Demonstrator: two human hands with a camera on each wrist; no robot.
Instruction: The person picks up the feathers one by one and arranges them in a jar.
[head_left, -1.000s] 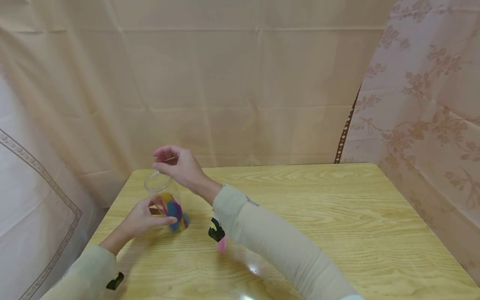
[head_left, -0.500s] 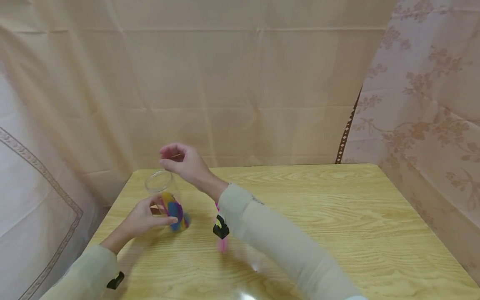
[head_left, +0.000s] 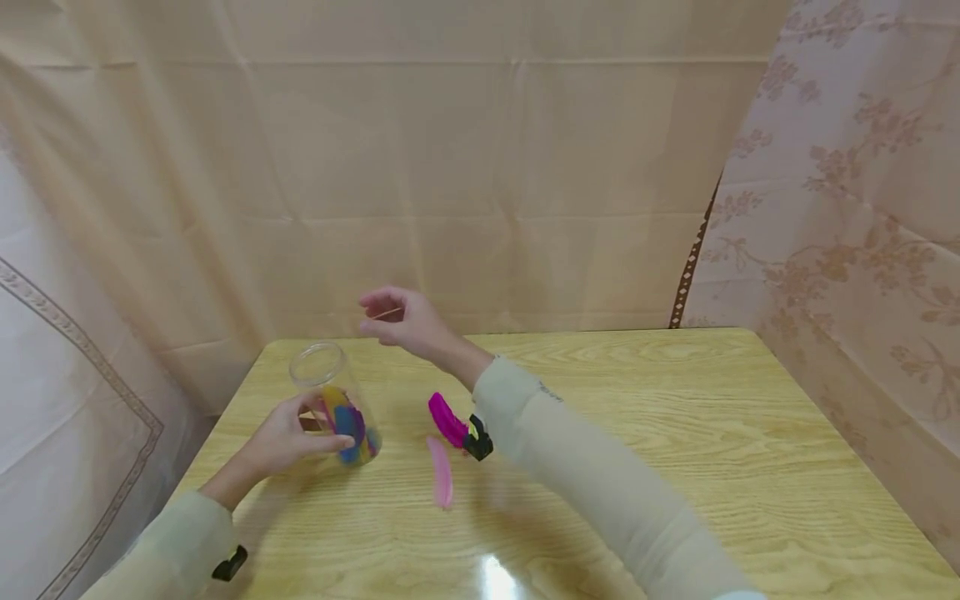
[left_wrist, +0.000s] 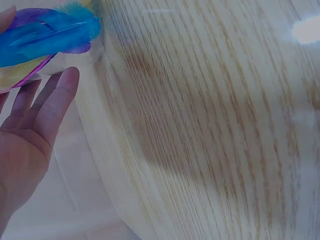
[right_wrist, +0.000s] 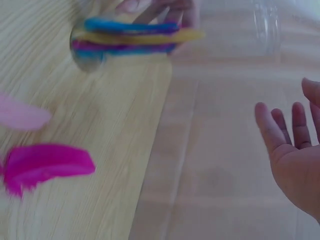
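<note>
A clear jar (head_left: 341,377) with a round open mouth stands on the table, holding blue, yellow and purple feathers (left_wrist: 50,37). My left hand (head_left: 283,435) grips its side, thumb in front and fingers behind. Up and to the right of the mouth is my right hand (head_left: 408,321), apart from the jar, fingers loosely bent. In the right wrist view this hand (right_wrist: 295,155) shows nothing held. A magenta feather (head_left: 447,419) and a pale pink feather (head_left: 441,473) lie on the table right of the jar, below my right forearm.
The wooden table (head_left: 637,467) has light glare near its front edge. A beige curtain (head_left: 465,167) hangs behind it, and a flowered cloth (head_left: 847,217) is at the right. Dark wrist devices sit under both sleeves, the right one (head_left: 478,438) over the magenta feather's end.
My right hand has moved right, away from the jar's mouth. Both loose feathers have come out from behind the right sleeve. The left hand and jar stay put.
</note>
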